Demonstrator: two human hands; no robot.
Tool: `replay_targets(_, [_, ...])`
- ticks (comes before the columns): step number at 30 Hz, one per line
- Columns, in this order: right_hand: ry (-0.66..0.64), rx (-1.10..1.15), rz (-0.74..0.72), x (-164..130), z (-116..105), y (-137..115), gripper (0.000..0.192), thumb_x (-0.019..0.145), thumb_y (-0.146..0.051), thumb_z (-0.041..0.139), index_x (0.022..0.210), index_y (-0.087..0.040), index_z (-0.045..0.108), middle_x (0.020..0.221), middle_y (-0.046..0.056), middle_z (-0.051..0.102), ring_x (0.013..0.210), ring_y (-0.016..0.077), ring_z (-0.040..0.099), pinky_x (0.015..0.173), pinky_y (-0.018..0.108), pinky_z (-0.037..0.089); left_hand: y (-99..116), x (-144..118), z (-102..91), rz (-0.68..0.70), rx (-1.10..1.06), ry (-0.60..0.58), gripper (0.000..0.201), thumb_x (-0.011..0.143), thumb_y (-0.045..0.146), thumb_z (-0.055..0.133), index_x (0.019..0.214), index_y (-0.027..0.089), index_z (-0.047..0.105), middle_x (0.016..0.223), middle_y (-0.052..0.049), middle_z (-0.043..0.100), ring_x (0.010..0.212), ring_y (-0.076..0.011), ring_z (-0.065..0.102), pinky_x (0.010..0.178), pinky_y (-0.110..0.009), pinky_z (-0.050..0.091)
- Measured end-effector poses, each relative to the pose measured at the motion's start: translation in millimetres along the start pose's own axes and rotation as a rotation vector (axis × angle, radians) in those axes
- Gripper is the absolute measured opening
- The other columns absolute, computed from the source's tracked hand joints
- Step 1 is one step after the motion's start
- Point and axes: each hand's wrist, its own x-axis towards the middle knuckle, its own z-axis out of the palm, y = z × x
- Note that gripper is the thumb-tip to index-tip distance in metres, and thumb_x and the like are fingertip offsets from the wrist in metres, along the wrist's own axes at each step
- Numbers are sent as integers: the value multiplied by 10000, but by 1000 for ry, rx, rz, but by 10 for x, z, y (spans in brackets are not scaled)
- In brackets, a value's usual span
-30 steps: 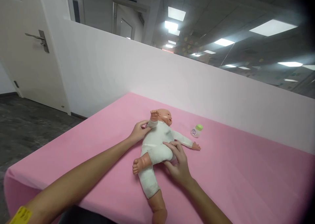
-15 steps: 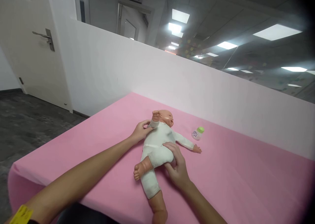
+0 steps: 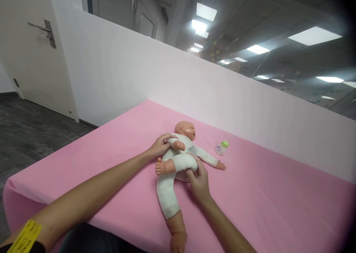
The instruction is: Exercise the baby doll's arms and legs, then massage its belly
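A baby doll [image 3: 180, 154] in a white suit lies on its back on the pink table cover [image 3: 116, 160], head toward the far wall. My left hand [image 3: 160, 144] grips the doll's near arm at the shoulder, folding that arm across the chest. My right hand [image 3: 198, 177] holds the doll's hip and thigh, with one bare leg bent up toward the belly. The other leg stretches toward me. A small bottle with a green cap [image 3: 221, 147] lies on the cover just beyond the doll's outstretched far arm.
A low white partition [image 3: 194, 89] runs along the far side of the table. A white door with a metal handle [image 3: 41, 29] stands at the left. Dark grey floor [image 3: 33, 127] lies to the left of the table's edge.
The doll's raised arm has come down across its chest under my left hand. Its bent leg has been pushed further up toward the belly by my right hand.
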Motion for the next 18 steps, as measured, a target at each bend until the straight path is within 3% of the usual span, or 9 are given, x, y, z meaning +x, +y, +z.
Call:
replay_targets(6, [-63, -29, -77, -33, -47, 25, 518, 800, -182, 625, 1314, -248, 643, 1278, 89, 674, 1201, 313, 624, 1031, 473, 506, -80, 13, 31, -26, -65, 32, 358, 887, 403, 660, 1168, 185, 702, 1093, -65, 733, 1019, -237, 648, 837, -306, 528])
replay_targets(10, [-59, -61, -87, -52, -45, 24, 543, 799, -181, 629, 1336, -255, 638, 1289, 93, 673, 1215, 319, 621, 1045, 497, 502, -130, 18, 25, -46, -48, 36, 335, 894, 394, 638, 1149, 183, 689, 1028, -50, 719, 952, -216, 637, 764, -283, 519])
replay_targets(18, [24, -42, -24, -46, -33, 41, 500, 888, -235, 606, 1388, -241, 600, 1340, 101, 666, 1274, 317, 606, 1048, 496, 518, -72, -1, -10, 5, 9, -24, 291, 825, 252, 636, 1086, 220, 759, 1170, -71, 726, 1088, -253, 645, 890, -343, 526])
